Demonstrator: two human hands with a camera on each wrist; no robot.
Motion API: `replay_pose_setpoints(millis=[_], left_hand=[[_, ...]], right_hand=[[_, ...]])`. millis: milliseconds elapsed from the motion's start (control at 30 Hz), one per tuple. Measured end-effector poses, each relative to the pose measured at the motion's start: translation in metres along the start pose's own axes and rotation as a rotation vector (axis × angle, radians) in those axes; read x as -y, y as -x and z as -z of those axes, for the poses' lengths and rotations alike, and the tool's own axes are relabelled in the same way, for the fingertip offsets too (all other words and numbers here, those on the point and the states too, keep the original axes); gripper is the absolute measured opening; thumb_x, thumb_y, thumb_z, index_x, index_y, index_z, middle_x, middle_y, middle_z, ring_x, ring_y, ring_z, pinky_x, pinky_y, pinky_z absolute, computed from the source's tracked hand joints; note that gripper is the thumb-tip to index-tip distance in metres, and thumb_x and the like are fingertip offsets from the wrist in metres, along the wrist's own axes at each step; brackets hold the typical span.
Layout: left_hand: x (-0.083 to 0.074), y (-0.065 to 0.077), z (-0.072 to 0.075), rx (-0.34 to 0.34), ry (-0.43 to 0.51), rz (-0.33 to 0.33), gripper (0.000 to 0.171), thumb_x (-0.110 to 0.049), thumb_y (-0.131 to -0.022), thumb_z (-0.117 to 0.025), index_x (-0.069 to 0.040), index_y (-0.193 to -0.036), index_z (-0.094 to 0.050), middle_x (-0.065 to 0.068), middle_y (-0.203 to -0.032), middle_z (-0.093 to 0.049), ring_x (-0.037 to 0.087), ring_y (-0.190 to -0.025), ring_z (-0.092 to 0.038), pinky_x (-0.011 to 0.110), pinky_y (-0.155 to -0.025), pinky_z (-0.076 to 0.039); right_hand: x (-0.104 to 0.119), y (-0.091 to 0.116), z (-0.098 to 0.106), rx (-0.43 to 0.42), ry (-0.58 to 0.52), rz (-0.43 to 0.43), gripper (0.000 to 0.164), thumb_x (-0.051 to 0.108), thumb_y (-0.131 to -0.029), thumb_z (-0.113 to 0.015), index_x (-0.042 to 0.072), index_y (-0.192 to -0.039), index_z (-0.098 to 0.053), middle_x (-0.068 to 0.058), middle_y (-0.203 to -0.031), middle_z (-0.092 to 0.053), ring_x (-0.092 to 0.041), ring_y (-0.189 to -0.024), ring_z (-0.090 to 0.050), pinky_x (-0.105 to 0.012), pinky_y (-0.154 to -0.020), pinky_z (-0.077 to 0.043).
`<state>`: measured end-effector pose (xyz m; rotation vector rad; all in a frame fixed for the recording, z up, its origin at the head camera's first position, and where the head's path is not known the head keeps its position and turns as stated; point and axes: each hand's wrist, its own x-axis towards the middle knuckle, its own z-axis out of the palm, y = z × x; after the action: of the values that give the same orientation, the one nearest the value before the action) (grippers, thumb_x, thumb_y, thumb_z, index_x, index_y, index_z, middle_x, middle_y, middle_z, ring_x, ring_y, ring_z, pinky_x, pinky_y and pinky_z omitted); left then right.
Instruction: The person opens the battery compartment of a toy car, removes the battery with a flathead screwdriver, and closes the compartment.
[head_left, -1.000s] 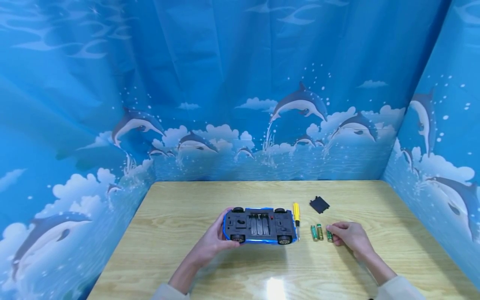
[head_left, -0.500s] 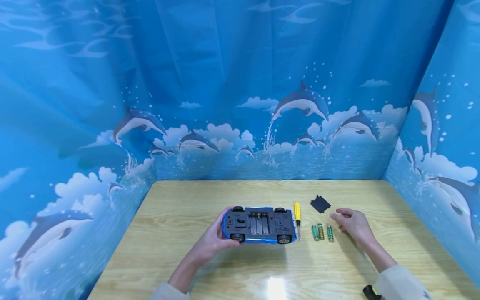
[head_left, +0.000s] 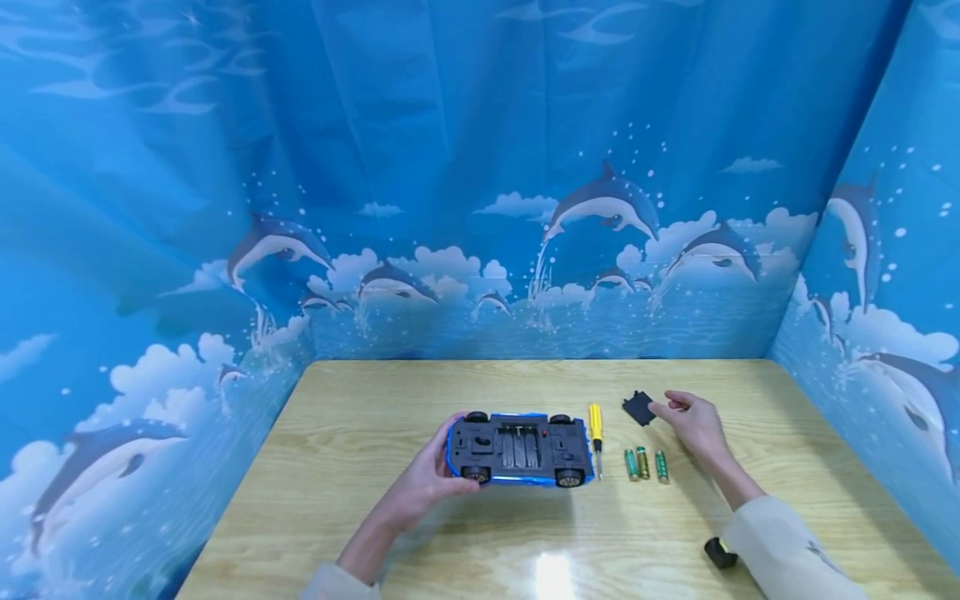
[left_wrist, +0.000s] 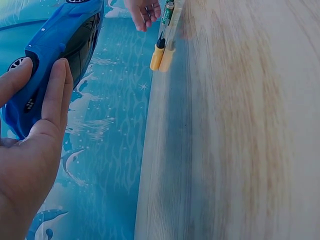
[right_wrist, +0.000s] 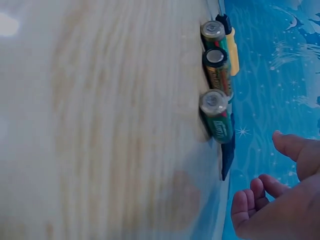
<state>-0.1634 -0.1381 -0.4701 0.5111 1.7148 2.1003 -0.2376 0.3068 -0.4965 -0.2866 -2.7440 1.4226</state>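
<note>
A blue toy car (head_left: pixel 520 450) is held bottom up over the table, its dark underside and slotted battery compartment facing me. My left hand (head_left: pixel 422 492) grips its left end; in the left wrist view thumb and fingers clasp the blue body (left_wrist: pixel 47 55). Reaching over the table on the right, my right hand (head_left: pixel 696 425) has its thumb tip at the right edge of a thin black battery cover (head_left: pixel 637 407). Its fingers are loosely bent and hold nothing in the right wrist view. Three batteries (head_left: pixel 642 463) lie on the wood just below the cover.
A yellow-handled screwdriver (head_left: pixel 596 423) lies between the car and the batteries. The wooden table (head_left: pixel 360 392) meets a blue dolphin-print curtain (head_left: pixel 420 208) at its back and sides. A small black object (head_left: pixel 720 552) shows beside the right sleeve.
My right hand has let go of the rightmost battery and moved up and back to the black battery cover. The left hand and the car have stayed in place.
</note>
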Motion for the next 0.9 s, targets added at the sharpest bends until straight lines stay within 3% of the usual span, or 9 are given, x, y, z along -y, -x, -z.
replay_pose_setpoints(millis=[167,233,467,900], left_hand=[[0.0,0.0,0.0,0.005,-0.006,-0.001,0.101,0.016,-0.083,-0.068,-0.014,-0.165,-0.017,0.029,-0.155,-0.031,0.039,-0.125,-0.056,0.065,-0.101,-0.05],[0.0,0.0,0.0,0.005,-0.007,-0.003,0.1,0.016,-0.084,-0.068,-0.013,-0.165,-0.017,0.03,-0.156,-0.03,0.04,-0.125,-0.056,0.064,-0.101,-0.051],[0.001,0.0,0.001,0.009,-0.018,-0.011,0.101,0.016,-0.083,-0.068,-0.011,-0.165,-0.016,0.03,-0.155,-0.032,0.039,-0.125,-0.056,0.055,-0.099,-0.057],[0.003,-0.002,0.001,0.005,0.001,-0.001,0.103,0.019,-0.082,-0.066,-0.012,-0.165,-0.015,0.03,-0.154,-0.033,0.039,-0.122,-0.058,0.067,-0.102,-0.05]], right_hand=[[-0.005,-0.009,-0.009,0.005,-0.013,-0.019,0.074,0.035,-0.099,-0.069,-0.013,-0.149,-0.042,-0.036,-0.144,-0.047,-0.048,-0.128,-0.048,-0.055,-0.104,-0.05],[-0.006,-0.012,-0.011,0.01,-0.01,-0.021,0.076,0.035,-0.098,-0.071,-0.013,-0.149,-0.041,-0.038,-0.147,-0.044,-0.05,-0.134,-0.044,-0.059,-0.111,-0.045],[-0.005,-0.022,-0.018,0.026,0.051,-0.011,0.08,0.034,-0.095,-0.075,-0.015,-0.148,-0.04,-0.04,-0.15,-0.039,-0.054,-0.139,-0.038,-0.06,-0.115,-0.04],[-0.002,-0.027,-0.024,0.027,0.228,0.006,0.085,0.041,-0.09,-0.078,-0.014,-0.146,-0.044,-0.037,-0.147,-0.044,-0.058,-0.135,-0.038,-0.068,-0.114,-0.035]])
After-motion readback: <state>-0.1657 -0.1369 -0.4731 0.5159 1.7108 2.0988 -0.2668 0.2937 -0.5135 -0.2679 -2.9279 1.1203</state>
